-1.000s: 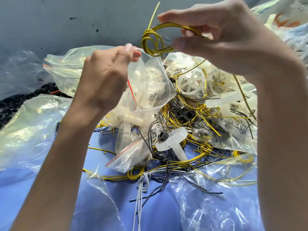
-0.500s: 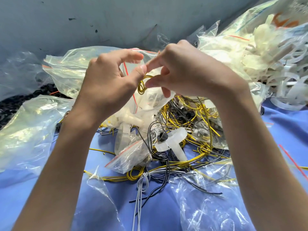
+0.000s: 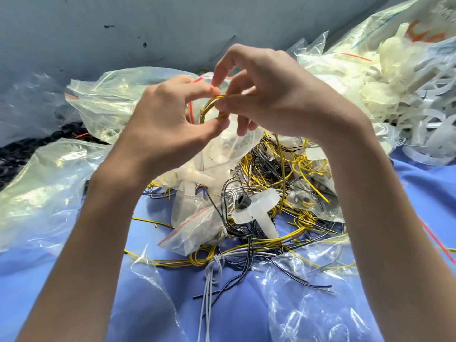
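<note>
A small coil of yellow wire [image 3: 207, 108] sits between both hands, above the pile. My right hand [image 3: 278, 99] pinches the coil's upper strand between thumb and fingers. My left hand [image 3: 167, 119] curls its thumb and forefinger round the mouth of a clear zip bag [image 3: 237, 144] with a red seal strip, right at the coil. The coil's lower part lies in the bag's opening, and the hands touch at the fingertips. White plastic parts show through the bag below.
Below the hands lies a tangle of yellow, black and white wires [image 3: 278, 169] with a white plastic T-piece [image 3: 259, 213]. Clear bags [image 3: 44, 188] lie left and in front. White plastic rings [image 3: 424, 124] are heaped at right on blue cloth [image 3: 153, 243]. A grey wall [image 3: 123, 33] is behind.
My right hand came down from the upper right with the yellow coil to the bag mouth in my left hand. The coil now sits at the opening between the fingertips.
</note>
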A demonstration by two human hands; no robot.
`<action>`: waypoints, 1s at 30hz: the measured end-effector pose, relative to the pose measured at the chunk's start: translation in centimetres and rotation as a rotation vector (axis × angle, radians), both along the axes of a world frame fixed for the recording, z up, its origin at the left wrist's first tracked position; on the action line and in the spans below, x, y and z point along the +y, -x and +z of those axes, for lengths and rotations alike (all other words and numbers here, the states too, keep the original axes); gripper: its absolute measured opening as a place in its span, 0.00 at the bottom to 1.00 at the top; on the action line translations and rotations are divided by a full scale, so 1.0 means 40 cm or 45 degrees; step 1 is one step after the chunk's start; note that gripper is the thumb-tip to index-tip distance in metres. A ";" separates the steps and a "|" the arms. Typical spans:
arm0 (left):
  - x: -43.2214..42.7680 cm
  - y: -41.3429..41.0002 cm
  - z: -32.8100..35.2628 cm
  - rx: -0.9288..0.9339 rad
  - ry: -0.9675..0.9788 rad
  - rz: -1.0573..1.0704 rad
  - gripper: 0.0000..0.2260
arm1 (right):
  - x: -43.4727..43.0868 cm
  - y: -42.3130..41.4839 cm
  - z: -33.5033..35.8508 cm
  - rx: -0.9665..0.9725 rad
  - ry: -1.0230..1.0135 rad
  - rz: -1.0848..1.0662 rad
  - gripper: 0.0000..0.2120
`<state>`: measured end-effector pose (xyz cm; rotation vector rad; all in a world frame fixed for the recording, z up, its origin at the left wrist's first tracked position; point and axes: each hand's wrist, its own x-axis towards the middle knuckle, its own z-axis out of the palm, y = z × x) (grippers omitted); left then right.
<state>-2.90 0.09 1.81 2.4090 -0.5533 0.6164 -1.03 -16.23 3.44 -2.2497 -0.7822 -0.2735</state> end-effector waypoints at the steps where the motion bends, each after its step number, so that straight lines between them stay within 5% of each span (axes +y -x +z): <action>1: 0.000 -0.001 -0.002 -0.019 0.004 -0.005 0.20 | 0.003 0.002 0.001 -0.009 -0.004 0.003 0.08; 6: 0.010 -0.013 -0.015 -0.104 0.075 0.031 0.08 | -0.011 0.012 0.013 0.019 0.108 0.007 0.07; 12: 0.015 -0.032 -0.028 -0.113 0.032 0.206 0.05 | -0.049 0.017 0.026 0.071 0.255 -0.040 0.06; 19: 0.018 -0.027 -0.023 -0.100 0.012 0.313 0.04 | -0.073 0.021 0.034 -0.025 0.114 -0.070 0.08; 30: 0.012 -0.012 -0.016 -0.074 -0.095 0.452 0.05 | -0.032 0.061 0.043 0.198 -0.095 0.409 0.10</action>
